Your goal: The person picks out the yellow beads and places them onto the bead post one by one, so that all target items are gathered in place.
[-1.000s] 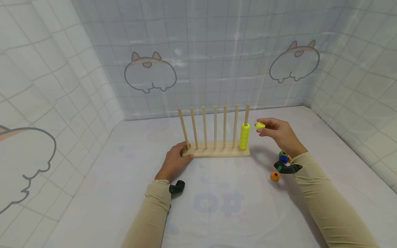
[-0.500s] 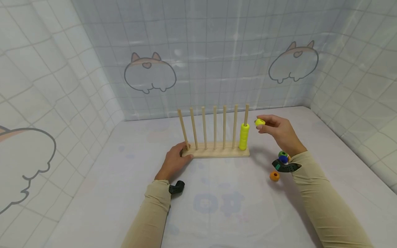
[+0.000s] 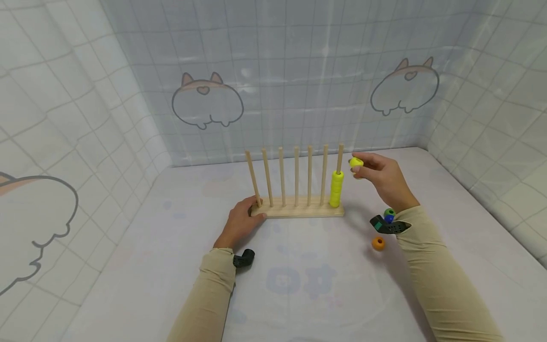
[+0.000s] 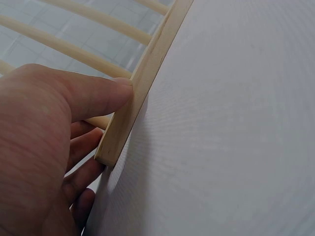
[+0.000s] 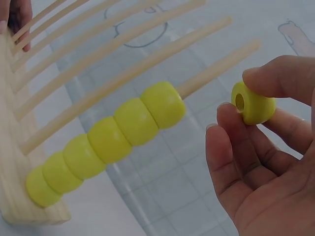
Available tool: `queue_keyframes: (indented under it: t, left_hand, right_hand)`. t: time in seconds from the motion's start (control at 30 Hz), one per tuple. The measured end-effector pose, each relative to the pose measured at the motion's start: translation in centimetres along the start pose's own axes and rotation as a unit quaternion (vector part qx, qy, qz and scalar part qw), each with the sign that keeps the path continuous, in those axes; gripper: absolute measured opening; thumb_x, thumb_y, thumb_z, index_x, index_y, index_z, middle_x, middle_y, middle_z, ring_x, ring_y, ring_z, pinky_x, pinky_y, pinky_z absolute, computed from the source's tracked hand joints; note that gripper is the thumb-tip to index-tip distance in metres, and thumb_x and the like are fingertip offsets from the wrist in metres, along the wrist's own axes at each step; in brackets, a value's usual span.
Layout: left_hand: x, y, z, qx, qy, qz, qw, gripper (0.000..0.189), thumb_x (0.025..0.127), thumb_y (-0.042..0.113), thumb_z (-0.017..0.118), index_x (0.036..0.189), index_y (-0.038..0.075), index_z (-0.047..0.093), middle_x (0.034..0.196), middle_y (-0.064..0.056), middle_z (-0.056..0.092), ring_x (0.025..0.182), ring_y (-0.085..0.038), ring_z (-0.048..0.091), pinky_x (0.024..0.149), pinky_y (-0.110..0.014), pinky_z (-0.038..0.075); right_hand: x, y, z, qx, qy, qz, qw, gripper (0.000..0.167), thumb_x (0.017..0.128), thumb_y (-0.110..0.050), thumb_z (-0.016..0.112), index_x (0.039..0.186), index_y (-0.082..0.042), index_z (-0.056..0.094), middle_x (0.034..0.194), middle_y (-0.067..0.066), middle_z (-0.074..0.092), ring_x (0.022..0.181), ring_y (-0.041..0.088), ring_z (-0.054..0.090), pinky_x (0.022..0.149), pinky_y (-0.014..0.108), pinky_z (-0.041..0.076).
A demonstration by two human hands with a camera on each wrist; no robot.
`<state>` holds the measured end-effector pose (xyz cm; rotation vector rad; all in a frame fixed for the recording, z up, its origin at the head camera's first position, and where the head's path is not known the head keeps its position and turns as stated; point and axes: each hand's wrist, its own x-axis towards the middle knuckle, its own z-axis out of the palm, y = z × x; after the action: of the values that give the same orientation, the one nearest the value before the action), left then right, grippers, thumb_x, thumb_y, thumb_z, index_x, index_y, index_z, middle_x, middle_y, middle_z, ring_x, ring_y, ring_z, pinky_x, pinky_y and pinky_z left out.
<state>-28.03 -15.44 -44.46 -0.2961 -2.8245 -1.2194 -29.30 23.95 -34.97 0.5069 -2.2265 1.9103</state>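
Observation:
A wooden peg rack [image 3: 295, 211] with a row of upright pegs stands on the table. My left hand [image 3: 241, 221] grips the left end of its base, the thumb [image 4: 106, 98] on the front edge and the fingers round the end. Several yellow beads [image 5: 110, 140] are stacked on the rightmost peg [image 5: 221, 69], whose upper part is bare. To the right of that peg, my right hand [image 3: 380, 178] pinches another yellow bead [image 5: 261, 105] between thumb and fingers. The bead's hole shows in the right wrist view, and it is apart from the peg.
An orange bead [image 3: 378, 243] lies on the table at the right. Beyond it a green bead [image 3: 389, 213] and a blue bead [image 3: 389, 219] sit together, partly hidden by the right wrist band [image 3: 389, 225]. A tiled-pattern backdrop [image 3: 295, 95] rises behind the rack.
My right hand has risen a little with the yellow bead and moved slightly left toward the rightmost peg. The left hand and the rack have stayed put.

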Motion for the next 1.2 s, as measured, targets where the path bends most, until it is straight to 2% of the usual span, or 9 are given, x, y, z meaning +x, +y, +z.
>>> queue_keyframes:
  t: [0.27, 0.6, 0.8, 1.03, 1.2]
  left_hand:
    - [0.0, -0.1, 0.0, 0.000, -0.004, -0.005, 1.0000, 0.056, 0.094, 0.026, 0.069, 0.145, 0.010, 0.053, 0.150, -0.014, 0.047, 0.142, -0.034, 0.036, 0.115, -0.050, 0.032]
    - [0.2, -0.4, 0.2, 0.003, -0.003, -0.009, 1.0000, 0.056, 0.094, 0.028, 0.069, 0.144, 0.011, 0.054, 0.150, -0.013, 0.048, 0.143, -0.033, 0.036, 0.115, -0.049, 0.031]
    - [0.2, -0.6, 0.2, 0.000, -0.001, -0.005, 1.0000, 0.056, 0.094, 0.028, 0.069, 0.145, 0.009, 0.053, 0.150, -0.014, 0.048, 0.142, -0.034, 0.037, 0.115, -0.049, 0.032]
    - [0.2, -0.6, 0.2, -0.005, 0.000, -0.007, 1.0000, 0.055, 0.094, 0.028, 0.070, 0.144, 0.011, 0.054, 0.149, -0.013, 0.049, 0.142, -0.033, 0.037, 0.115, -0.049, 0.032]
    - [0.2, -0.6, 0.1, -0.004, 0.001, -0.006, 1.0000, 0.054, 0.094, 0.028, 0.070, 0.143, 0.011, 0.055, 0.149, -0.012, 0.049, 0.142, -0.032, 0.037, 0.116, -0.049, 0.030]
  right_hand:
    - [0.3, -0.6, 0.5, 0.004, 0.015, -0.005, 0.9999, 0.045, 0.096, -0.017, 0.070, 0.138, -0.002, 0.059, 0.121, 0.013, 0.062, 0.101, 0.024, 0.063, 0.085, 0.024, 0.055]
    - [1.1, -1.6, 0.9, 0.039, 0.027, -0.023, 0.9986, 0.044, 0.094, -0.012, 0.072, 0.134, 0.001, 0.061, 0.112, 0.013, 0.063, 0.098, 0.023, 0.064, 0.085, 0.025, 0.056]
    - [1.5, -2.0, 1.0, 0.036, 0.027, -0.034, 0.9984, 0.042, 0.094, -0.013, 0.072, 0.133, -0.001, 0.062, 0.113, 0.014, 0.062, 0.100, 0.024, 0.064, 0.085, 0.025, 0.056]
    - [1.8, -2.6, 1.1, 0.070, 0.022, -0.038, 0.9965, 0.042, 0.093, -0.010, 0.072, 0.133, 0.001, 0.062, 0.116, 0.013, 0.063, 0.103, 0.026, 0.063, 0.086, 0.026, 0.056]
    - [2.0, -3.0, 1.1, 0.060, 0.022, -0.043, 0.9970, 0.044, 0.094, -0.011, 0.072, 0.134, 0.002, 0.060, 0.120, 0.013, 0.064, 0.106, 0.028, 0.062, 0.086, 0.025, 0.055]
